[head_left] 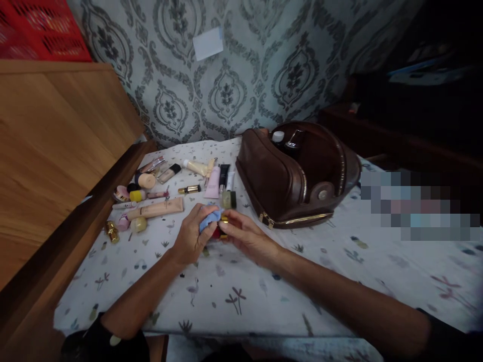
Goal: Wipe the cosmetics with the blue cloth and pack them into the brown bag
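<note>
My left hand (191, 234) is closed around a crumpled light-blue cloth (210, 217) and presses it against a small red and gold cosmetic container (223, 229). My right hand (249, 235) grips that container by its gold part; fingers and cloth cover much of it, so its exact kind stays unclear. Just beyond the hands stands a small greenish jar with a dark lid (228, 199). A pink tube (212, 182) and a black tube (224, 176) lie behind it. Left of them is a black and gold lipstick (189, 189).
Cosmetics crowd the table's left side, among them a long beige tube (156, 208) and a gold lipstick (111, 232). An unzipped brown leather bag (271, 176) holding bottles sits at right. A wooden panel (56, 151) borders the left; a patterned wall (226, 75) stands behind.
</note>
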The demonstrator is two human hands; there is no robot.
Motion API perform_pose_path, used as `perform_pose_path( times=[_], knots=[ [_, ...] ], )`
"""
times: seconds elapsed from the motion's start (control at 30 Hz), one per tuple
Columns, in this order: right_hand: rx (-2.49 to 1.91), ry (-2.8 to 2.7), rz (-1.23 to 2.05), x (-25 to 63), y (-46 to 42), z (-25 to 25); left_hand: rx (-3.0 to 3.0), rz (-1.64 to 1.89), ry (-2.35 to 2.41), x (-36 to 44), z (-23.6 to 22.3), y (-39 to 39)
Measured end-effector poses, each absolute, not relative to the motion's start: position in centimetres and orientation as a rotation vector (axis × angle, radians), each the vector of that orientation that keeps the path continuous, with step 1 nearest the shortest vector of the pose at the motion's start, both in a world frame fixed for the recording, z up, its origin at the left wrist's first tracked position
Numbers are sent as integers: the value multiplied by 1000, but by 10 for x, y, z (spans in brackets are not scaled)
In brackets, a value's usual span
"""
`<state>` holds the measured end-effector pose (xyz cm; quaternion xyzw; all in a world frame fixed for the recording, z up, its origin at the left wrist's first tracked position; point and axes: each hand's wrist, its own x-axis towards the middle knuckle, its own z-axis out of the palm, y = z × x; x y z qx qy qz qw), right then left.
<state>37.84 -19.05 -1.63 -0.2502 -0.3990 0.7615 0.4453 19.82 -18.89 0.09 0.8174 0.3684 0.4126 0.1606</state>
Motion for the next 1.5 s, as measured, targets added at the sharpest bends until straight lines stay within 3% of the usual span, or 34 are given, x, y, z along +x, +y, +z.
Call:
perform_pose_path(
  times=[0.23, 0.5, 0.67, 0.97, 1.17, 1.33, 1.5],
  knots=[
    [-670, -1281, 1619, 377, -190, -22, 2112, 1165, 1196, 202, 8, -190],
    [-798, -1657, 923, 381, -192, -26, 1728, 1017, 1306, 202, 9, -189],
    [-825, -1780, 651, 383, -194, -25, 1501, 793, 1261, 205, 14, -191],
    [-851, -1709, 705, 385, -189, -25, 1251, 916, 1227, 210, -12, -185],
    [-898, -1684, 709, 380, -188, -27, 1696, 1186, 1330, 208, 0, -189],
    [-876, -1782, 618, 382, -190, -27, 1907, 1017, 1262, 212, 13, -196],
    [-780, -1798, 590, 383, -190, -31, 1589, 953, 1305, 210, 5, -195]
  ],
)
